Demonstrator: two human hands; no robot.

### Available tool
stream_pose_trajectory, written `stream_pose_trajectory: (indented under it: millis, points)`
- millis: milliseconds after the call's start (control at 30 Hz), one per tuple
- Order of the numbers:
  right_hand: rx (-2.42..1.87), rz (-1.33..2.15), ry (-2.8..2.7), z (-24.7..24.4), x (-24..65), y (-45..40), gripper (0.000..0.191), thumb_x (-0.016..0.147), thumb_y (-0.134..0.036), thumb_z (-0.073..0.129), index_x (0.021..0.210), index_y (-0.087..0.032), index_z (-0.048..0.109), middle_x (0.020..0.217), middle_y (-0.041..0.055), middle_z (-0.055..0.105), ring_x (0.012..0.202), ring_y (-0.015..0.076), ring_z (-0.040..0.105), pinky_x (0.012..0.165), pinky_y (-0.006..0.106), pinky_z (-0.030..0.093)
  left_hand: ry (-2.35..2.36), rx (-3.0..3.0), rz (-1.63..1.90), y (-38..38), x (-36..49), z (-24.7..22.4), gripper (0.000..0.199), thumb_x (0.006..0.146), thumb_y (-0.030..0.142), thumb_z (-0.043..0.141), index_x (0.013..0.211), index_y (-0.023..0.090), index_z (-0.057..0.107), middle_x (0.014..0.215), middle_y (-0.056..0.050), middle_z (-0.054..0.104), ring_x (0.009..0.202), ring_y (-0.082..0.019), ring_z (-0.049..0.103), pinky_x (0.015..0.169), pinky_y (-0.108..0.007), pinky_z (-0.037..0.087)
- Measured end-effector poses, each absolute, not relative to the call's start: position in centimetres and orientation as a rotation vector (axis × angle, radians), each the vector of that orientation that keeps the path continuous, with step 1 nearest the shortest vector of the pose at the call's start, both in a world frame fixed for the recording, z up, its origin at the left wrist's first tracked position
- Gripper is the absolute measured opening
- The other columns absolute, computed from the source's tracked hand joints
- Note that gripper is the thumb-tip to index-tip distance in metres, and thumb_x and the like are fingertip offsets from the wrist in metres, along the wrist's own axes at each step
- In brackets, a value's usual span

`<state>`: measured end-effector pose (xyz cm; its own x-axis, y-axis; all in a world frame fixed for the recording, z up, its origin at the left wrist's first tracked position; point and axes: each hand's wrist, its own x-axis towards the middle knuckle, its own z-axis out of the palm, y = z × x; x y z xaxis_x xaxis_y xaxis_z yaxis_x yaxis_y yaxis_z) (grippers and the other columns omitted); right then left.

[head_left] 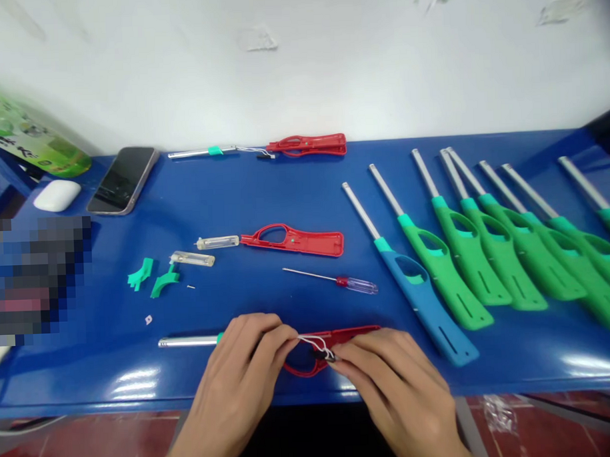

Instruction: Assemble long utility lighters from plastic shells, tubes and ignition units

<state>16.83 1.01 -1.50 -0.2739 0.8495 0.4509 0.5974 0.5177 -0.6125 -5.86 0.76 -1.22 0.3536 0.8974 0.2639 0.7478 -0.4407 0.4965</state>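
Note:
Near the table's front edge lies a red lighter casing (302,370), partly covered by both hands. My left hand (244,370) pinches white wires (313,337) at its fingertips. A metal tube (189,341) with a teal collar extends left from under that hand. Between thumb and finger, my right hand (397,378) holds a small black part (323,354) where the wires end. Behind the hands lie a screwdriver (354,285), an open red half casing (313,243), two clear fuel tanks (218,242) and teal triggers (165,280).
Several green lighters (449,277) and a blue lighter (432,304) lie at the right. Another red casing (309,146) with a tube sits by the wall. A phone (123,180), white case (57,196) and green bottle (31,135) stand or lie at left.

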Motion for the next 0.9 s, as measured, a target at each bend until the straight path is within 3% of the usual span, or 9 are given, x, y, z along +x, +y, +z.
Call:
stream_pose_trajectory:
  millis: [367,667,900]
  points:
    - [-1.135,0.44,-2.026,-1.9,17.8,0.8,0.016,0.103,-0.009,0.064,0.112,-0.018,0.073,0.101,0.0026,0.076,0.094,0.0144,0.068,0.089,0.031,0.055,1.511,2.41,0.708,-0.1,-7.6,0.0,0.038,0.106,0.003,0.055,0.142,0.014,0.058,0.13,-0.011,0.061,0.121,-0.023,0.056,0.109,-0.041,0.043]
    - [-1.146,0.391,-2.093,-2.5,18.2,0.7,0.018,0.103,-0.011,0.062,0.114,-0.02,0.073,0.102,0.0038,0.076,0.092,0.0177,0.071,0.089,0.034,0.056,1.659,2.388,0.652,-0.3,-10.5,0.5,0.03,0.103,0.005,0.06,0.128,0.021,0.067,0.126,-0.007,0.063,0.117,-0.022,0.061,0.104,-0.038,0.049]
    - [-1.15,0.432,-2.07,-2.5,18.2,0.5,0.019,0.103,-0.01,0.063,0.116,-0.02,0.072,0.103,0.0037,0.075,0.093,0.0169,0.07,0.09,0.033,0.056,1.588,2.37,0.631,-0.9,-10.8,0.7,0.03,0.103,0.001,0.055,0.125,0.019,0.066,0.125,-0.006,0.064,0.12,-0.018,0.06,0.106,-0.03,0.049]
